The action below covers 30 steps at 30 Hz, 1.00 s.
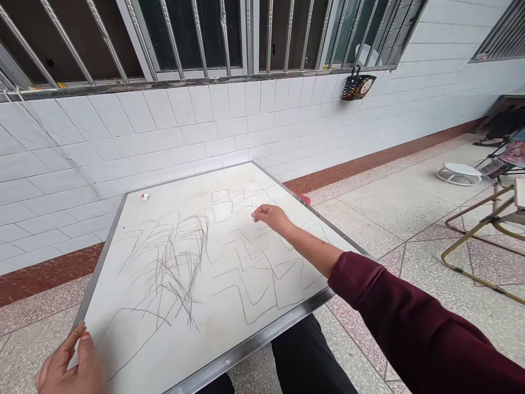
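Note:
A white table [180, 355] with a metal rim lies before me. Thin, dark, bent strands [246, 295], which look like wires, cover much of it, though I cannot tell wire from drawn lines. On the left they form a dense tangle [184, 257]; on the right they run in separate zigzags. My right hand [271, 217], in a maroon sleeve, is closed in a pinch over the far right part. Whatever its fingertips hold is too small to make out. At the near left, my left hand [71, 361] is closed around the table's edge, thumb on top.
A small red and white object [145, 197] lies near the table's far left corner. Behind stands a white tiled wall [197, 126] with barred windows and a hanging black bag [357, 86]. To the right are a low white stool [458, 173] and a metal-framed chair [492, 235].

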Motion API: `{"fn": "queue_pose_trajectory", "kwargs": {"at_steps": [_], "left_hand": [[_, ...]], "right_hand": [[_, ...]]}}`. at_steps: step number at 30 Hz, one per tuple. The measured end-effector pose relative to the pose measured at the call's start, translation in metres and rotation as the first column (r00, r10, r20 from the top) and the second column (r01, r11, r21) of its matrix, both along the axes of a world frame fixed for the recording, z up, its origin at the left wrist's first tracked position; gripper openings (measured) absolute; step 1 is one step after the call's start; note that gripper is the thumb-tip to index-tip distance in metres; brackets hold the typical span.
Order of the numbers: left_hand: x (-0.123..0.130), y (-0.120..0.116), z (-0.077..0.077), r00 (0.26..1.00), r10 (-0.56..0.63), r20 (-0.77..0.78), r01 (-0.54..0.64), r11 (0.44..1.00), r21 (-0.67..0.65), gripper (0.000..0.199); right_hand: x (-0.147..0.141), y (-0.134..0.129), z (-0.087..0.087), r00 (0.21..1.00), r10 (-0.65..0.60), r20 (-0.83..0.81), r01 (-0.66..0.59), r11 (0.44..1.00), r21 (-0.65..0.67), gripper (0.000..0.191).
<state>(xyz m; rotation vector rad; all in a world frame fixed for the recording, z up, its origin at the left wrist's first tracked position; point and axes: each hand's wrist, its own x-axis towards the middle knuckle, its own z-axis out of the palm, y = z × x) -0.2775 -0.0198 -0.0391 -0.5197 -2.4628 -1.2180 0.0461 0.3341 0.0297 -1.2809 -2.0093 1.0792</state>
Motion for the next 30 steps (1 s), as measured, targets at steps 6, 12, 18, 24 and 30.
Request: {"fn": "queue_pose_trajectory", "kwargs": {"at_steps": [6, 12, 18, 24, 30], "left_hand": [[0.078, 0.015, 0.074, 0.984, -0.079, -0.159, 0.100, 0.987, 0.123, 0.035], [0.164, 0.059, 0.134, 0.717, -0.681, 0.153, 0.675, 0.732, 0.092, 0.040], [0.201, 0.068, 0.120, 0.384, -0.873, 0.300, 0.898, 0.429, 0.099, 0.040], [0.218, 0.057, 0.102, 0.361, -0.912, 0.193, 0.903, 0.394, 0.173, 0.035], [0.231, 0.046, 0.096, 0.213, -0.969, 0.128, 0.958, 0.232, 0.167, 0.032]], "right_hand": [[0.028, -0.083, 0.016, 0.884, 0.265, -0.385, -0.324, 0.941, -0.097, 0.024], [0.049, -0.167, 0.010, 0.698, 0.406, -0.590, -0.622, 0.752, -0.218, 0.025], [0.068, -0.199, 0.005, 0.647, 0.406, -0.645, -0.702, 0.649, -0.295, 0.029], [0.082, -0.213, -0.001, 0.655, 0.379, -0.654, -0.694, 0.644, -0.322, 0.034], [0.091, -0.227, 0.001, 0.631, 0.386, -0.673, -0.715, 0.626, -0.312, 0.035]]}}
